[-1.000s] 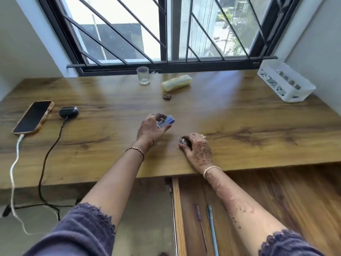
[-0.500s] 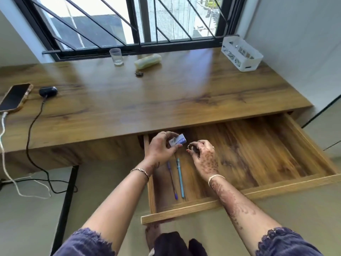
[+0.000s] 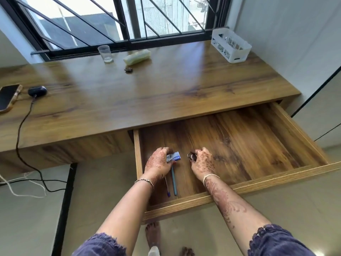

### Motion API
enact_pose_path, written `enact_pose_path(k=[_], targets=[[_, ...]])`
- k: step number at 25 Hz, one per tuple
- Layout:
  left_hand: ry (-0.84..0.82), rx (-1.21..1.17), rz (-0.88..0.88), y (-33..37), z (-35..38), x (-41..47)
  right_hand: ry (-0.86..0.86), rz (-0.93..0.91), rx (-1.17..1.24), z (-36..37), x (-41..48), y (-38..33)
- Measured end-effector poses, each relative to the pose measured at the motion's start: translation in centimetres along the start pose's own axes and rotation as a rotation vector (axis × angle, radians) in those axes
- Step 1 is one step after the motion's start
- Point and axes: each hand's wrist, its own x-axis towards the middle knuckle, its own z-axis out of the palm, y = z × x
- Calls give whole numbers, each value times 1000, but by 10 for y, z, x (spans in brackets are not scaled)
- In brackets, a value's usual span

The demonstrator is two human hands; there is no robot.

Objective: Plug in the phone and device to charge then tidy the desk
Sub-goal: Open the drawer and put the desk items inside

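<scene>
The phone [image 3: 8,97] lay face-up at the far left edge of the desk [image 3: 166,93], just beside the small dark device [image 3: 37,90], from which a black cable [image 3: 19,137] ran off the front edge; the phone's own lead could not be traced at its end, though a white cord [image 3: 22,191] lay on the floor below, so the charging step was judged done. Tidying was in progress. Both hands were down inside the open drawer [image 3: 239,185]: the left hand [image 3: 157,163] grasped a small blue-and-white packet [image 3: 173,156], and the right hand [image 3: 203,163] was closed on a small dark object with a ring [image 3: 191,156], neither yet let go. Two pens [image 3: 173,179] already lay on the drawer floor beside the left hand. Items judged outstanding on the desktop were a clear glass [image 3: 105,53], a pale green case [image 3: 137,56] and a small dark item [image 3: 128,70] near it, all toward the window [image 3: 129,19]. A white basket [image 3: 231,45] stood in the far right corner. The desktop was wood-grained and lit from the barred window; the walls were plain and pale, the floor smooth.
</scene>
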Motion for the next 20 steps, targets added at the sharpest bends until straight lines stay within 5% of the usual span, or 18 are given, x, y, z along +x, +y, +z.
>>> enact_pose_path(k=[8, 20], targets=[[-125, 191, 119, 20, 23, 17, 67, 195, 36, 2, 12, 13], [-43, 172, 159, 16, 12, 13, 85, 219, 107, 1, 6, 15]])
